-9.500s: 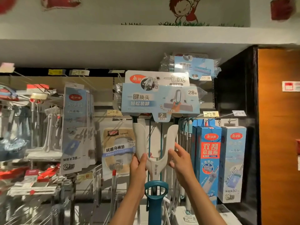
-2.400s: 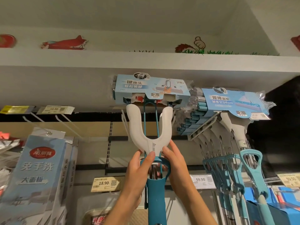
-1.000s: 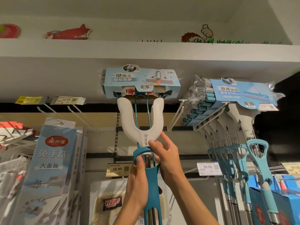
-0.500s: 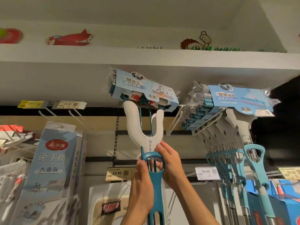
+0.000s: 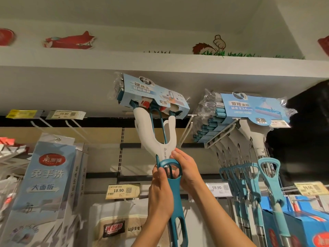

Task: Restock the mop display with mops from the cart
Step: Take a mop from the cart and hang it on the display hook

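Observation:
I hold one mop up against the display, its white Y-shaped yoke topped by a sponge head in a blue card sleeve just under the overhang. The head is tilted, left end higher. My left hand grips the teal squeeze handle from the left. My right hand grips the neck where yoke meets handle. A white display hook sticks out just right of the head. The cart is out of view.
Several mops of another model hang in a row on the right, teal handles down. Empty hooks and price tags sit at upper left. Boxed flat mops hang at left. A low white overhang runs above.
Over the last second the mop head has tipped from level to slanted, left end up, and shifted a little right toward the white hook. Both hands kept their hold.

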